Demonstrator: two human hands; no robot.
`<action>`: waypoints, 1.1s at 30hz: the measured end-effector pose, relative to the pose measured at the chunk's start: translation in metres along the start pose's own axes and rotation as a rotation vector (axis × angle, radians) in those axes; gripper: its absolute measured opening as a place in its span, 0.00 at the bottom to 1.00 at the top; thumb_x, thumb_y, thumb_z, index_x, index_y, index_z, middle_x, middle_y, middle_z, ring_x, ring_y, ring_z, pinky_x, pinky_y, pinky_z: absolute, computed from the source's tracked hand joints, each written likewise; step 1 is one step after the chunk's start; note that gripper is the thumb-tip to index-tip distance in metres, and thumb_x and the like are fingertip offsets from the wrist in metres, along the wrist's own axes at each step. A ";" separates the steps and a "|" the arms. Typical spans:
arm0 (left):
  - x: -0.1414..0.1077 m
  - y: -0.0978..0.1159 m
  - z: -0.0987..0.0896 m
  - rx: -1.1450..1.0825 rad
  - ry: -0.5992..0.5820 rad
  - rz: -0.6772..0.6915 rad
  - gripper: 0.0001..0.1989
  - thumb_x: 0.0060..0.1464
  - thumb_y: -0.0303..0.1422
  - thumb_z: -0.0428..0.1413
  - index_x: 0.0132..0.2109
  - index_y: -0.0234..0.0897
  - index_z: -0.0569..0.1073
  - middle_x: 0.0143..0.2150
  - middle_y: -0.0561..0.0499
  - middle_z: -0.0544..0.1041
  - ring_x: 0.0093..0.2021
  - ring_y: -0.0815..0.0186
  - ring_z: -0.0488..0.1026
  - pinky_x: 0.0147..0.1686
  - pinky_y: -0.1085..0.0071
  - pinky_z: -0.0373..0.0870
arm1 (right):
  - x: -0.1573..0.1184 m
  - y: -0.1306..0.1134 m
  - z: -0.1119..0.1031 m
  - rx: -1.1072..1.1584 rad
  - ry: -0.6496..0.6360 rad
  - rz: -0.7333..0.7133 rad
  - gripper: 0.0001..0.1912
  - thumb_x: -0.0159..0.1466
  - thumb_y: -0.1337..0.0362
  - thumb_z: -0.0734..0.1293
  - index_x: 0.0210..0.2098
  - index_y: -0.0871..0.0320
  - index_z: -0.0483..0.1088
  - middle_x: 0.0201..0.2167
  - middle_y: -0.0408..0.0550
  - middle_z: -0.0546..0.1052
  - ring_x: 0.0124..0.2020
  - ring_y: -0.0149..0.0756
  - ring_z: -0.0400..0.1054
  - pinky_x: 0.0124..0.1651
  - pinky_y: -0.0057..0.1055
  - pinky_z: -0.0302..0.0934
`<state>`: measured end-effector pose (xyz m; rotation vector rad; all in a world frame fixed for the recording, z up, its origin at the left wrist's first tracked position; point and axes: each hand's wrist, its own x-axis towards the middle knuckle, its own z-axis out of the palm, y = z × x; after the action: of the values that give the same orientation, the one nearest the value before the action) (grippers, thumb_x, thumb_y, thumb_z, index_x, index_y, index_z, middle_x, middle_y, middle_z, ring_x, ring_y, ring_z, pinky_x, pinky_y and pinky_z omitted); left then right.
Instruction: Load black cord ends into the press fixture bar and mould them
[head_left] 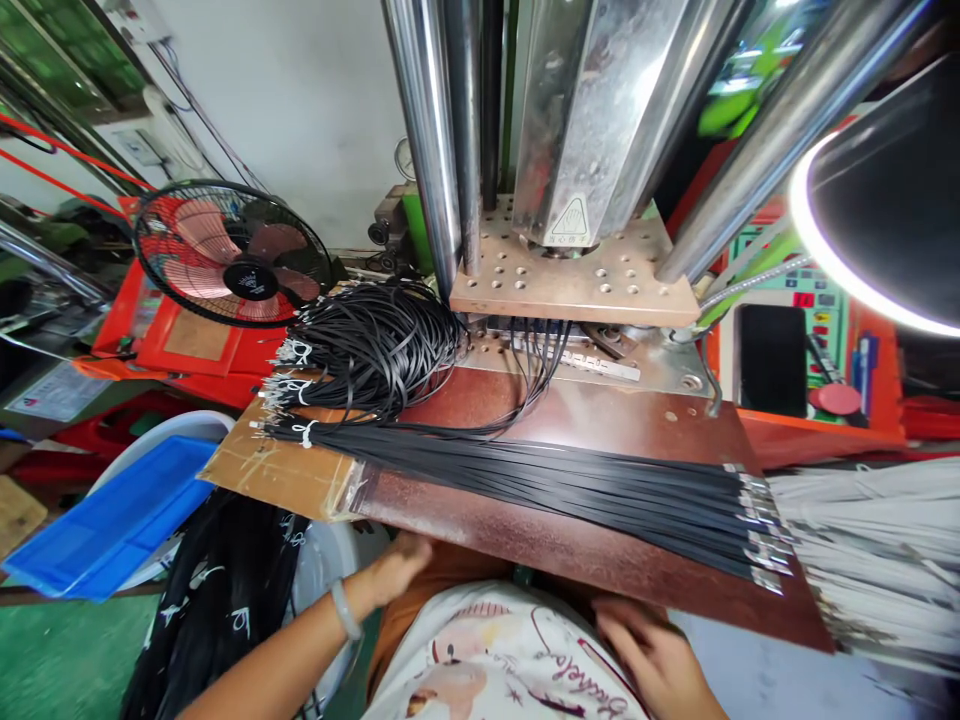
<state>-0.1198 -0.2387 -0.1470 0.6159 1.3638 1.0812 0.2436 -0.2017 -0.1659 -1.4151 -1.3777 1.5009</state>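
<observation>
A bundle of flat black straps [540, 480] lies along the front of the reddish-brown work plate [660, 415], tied with white at its left end, metal ends fanned out at the right. Behind its left part sits a coiled heap of black straps [382, 345]. Several thin straps run from under the press plate [570, 285] toward the heap. My left hand [401, 568] is below the plate's front edge, near my lap, its fingers blurred and partly hidden. My right hand [649, 645] rests low beside my shirt, below the plate's edge, fingers apart with nothing visible in them.
A fan [240, 265] stands at the left, above a blue tray [112, 520] and more hanging black straps [232, 590]. Steel columns [427, 130] rise around the press. At the right are a ring lamp [814, 240], a phone [771, 360] and white straps [885, 540].
</observation>
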 end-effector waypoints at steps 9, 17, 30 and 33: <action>0.032 0.155 0.084 1.404 -0.575 0.973 0.18 0.62 0.27 0.42 0.53 0.31 0.72 0.42 0.39 0.77 0.43 0.57 0.75 0.45 0.61 0.73 | 0.163 -0.179 -0.054 -1.278 0.178 -0.749 0.17 0.68 0.60 0.57 0.44 0.61 0.74 0.39 0.57 0.75 0.39 0.44 0.70 0.39 0.38 0.65; 0.082 0.158 0.163 1.893 -0.474 0.941 0.13 0.65 0.27 0.43 0.43 0.29 0.72 0.41 0.40 0.73 0.44 0.55 0.73 0.37 0.64 0.73 | 0.225 -0.176 -0.051 -1.436 -0.034 -0.734 0.15 0.68 0.59 0.57 0.44 0.61 0.71 0.40 0.56 0.70 0.39 0.43 0.65 0.36 0.36 0.59; 0.098 0.202 0.185 1.629 -0.776 0.281 0.15 0.64 0.37 0.49 0.34 0.33 0.72 0.32 0.49 0.75 0.30 0.67 0.71 0.31 0.72 0.61 | 0.101 -0.128 -0.057 -0.058 0.777 -0.704 0.16 0.57 0.63 0.72 0.44 0.59 0.73 0.34 0.48 0.75 0.33 0.33 0.69 0.36 0.33 0.63; 0.104 0.211 0.192 1.323 -0.924 0.102 0.18 0.58 0.42 0.56 0.27 0.34 0.67 0.24 0.56 0.69 0.23 0.73 0.62 0.25 0.74 0.54 | 0.104 -0.123 -0.055 0.066 0.882 -0.715 0.14 0.56 0.64 0.73 0.42 0.61 0.74 0.32 0.48 0.76 0.32 0.32 0.70 0.35 0.32 0.64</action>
<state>-0.0014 -0.0144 0.0202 1.8547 1.0283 -0.2643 0.2505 -0.0613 -0.0698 -1.1254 -1.0503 0.3639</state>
